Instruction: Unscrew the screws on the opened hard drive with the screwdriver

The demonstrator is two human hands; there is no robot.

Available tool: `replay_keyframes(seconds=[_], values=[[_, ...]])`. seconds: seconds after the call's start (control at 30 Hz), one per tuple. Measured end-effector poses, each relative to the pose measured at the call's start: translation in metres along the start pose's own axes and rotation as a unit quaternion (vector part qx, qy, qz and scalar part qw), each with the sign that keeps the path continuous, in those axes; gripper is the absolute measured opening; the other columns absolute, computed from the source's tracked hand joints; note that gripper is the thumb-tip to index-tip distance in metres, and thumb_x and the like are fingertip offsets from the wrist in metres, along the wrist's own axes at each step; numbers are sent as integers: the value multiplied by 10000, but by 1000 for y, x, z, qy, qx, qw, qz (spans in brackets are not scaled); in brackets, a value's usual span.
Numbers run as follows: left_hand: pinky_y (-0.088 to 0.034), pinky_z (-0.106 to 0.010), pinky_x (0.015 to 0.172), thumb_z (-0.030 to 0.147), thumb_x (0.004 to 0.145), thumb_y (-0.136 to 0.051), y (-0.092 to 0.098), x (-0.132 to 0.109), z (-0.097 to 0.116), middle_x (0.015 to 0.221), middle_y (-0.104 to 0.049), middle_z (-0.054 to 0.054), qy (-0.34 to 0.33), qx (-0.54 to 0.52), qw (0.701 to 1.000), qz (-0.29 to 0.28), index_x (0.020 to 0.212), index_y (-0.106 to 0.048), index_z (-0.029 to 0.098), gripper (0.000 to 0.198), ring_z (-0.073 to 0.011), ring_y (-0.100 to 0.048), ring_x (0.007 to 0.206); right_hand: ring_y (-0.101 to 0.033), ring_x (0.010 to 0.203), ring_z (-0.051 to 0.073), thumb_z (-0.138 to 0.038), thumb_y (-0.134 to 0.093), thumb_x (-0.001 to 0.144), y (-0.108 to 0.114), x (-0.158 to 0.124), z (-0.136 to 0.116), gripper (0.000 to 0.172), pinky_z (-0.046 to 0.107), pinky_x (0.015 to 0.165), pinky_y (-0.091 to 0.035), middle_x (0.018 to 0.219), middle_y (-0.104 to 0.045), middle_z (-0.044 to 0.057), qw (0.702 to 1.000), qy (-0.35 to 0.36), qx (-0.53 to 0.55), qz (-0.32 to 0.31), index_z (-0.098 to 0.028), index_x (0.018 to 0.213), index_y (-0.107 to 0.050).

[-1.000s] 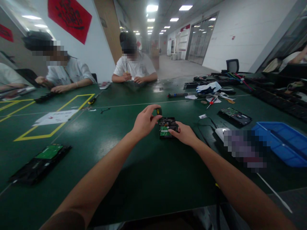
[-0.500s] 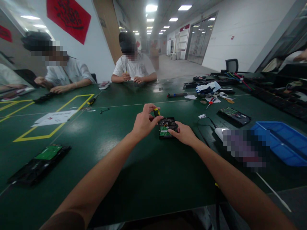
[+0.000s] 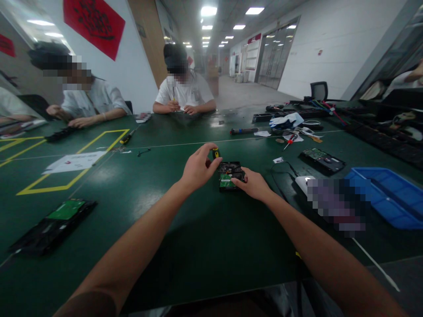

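A small hard drive (image 3: 229,174) with a green circuit board lies on the green table (image 3: 211,246) in front of me. My left hand (image 3: 197,169) is closed around a screwdriver (image 3: 216,153) with a yellow and black handle, held upright over the drive's left side. My right hand (image 3: 253,183) presses on the drive's right edge, fingers curled against it.
Another drive (image 3: 53,224) lies at the near left, a third drive (image 3: 322,159) at the right. A blue bin (image 3: 393,196) stands at the far right. Tools and a white cloth (image 3: 287,119) are scattered behind. Two people sit across the table. Yellow tape (image 3: 71,178) frames a paper sheet.
My left hand has turned slightly on the screwdriver handle, its fingers shifting. The right hand and the drive stay where they were.
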State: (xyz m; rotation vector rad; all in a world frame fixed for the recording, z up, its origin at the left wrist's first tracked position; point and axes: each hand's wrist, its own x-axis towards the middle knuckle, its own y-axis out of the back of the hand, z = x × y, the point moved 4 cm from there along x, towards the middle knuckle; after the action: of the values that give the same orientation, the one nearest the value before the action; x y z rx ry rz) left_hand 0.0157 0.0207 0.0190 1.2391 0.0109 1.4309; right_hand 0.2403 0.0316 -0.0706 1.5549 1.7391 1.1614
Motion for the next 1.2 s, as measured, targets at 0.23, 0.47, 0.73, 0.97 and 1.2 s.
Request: replay_keyframes(seconds=[0.23,0.47,0.73,0.97,1.2], values=[[-559,-321,732,240,965,-553,-1,1,-1,1255,-662,-94,-15,-6,1000,-17,1278,-543,236,313,-125,-666,694,-672,914,242,-548,-637,940,2,-2,-2,546,307,733,-445,988,-723,85,1000,-5,1,-4,-196,1355,-593],[-543,-292,604,352,923,-639,-3,0,-4,1114,-735,-84,42,-38,997,-50,1261,-457,231,403,-133,-670,571,-675,906,245,-546,-640,939,3,-2,-3,542,307,739,-445,993,-729,94,1000,2,-4,-1,-186,1342,-605],[-517,-257,545,391,890,-681,-6,1,-7,1264,-711,-99,65,-86,994,-35,1156,-430,245,394,-85,-634,516,-681,909,242,-552,-649,931,1,-1,-1,567,302,744,-451,1051,-733,105,1000,0,-5,-1,-187,1361,-592],[-545,-258,619,299,925,-640,0,2,1,1157,-687,-63,15,-78,996,-28,1178,-584,230,268,-82,-650,596,-684,920,244,-549,-645,935,2,-1,-3,546,301,732,-450,1050,-735,97,1000,3,-9,-1,-192,1346,-601],[-566,-286,665,227,937,-599,-2,1,1,1220,-668,-75,-1,-82,996,-25,1250,-617,239,314,-82,-656,610,-682,900,236,-535,-639,943,3,-2,-3,518,299,721,-447,1072,-734,94,1000,14,-2,1,-201,1337,-600]])
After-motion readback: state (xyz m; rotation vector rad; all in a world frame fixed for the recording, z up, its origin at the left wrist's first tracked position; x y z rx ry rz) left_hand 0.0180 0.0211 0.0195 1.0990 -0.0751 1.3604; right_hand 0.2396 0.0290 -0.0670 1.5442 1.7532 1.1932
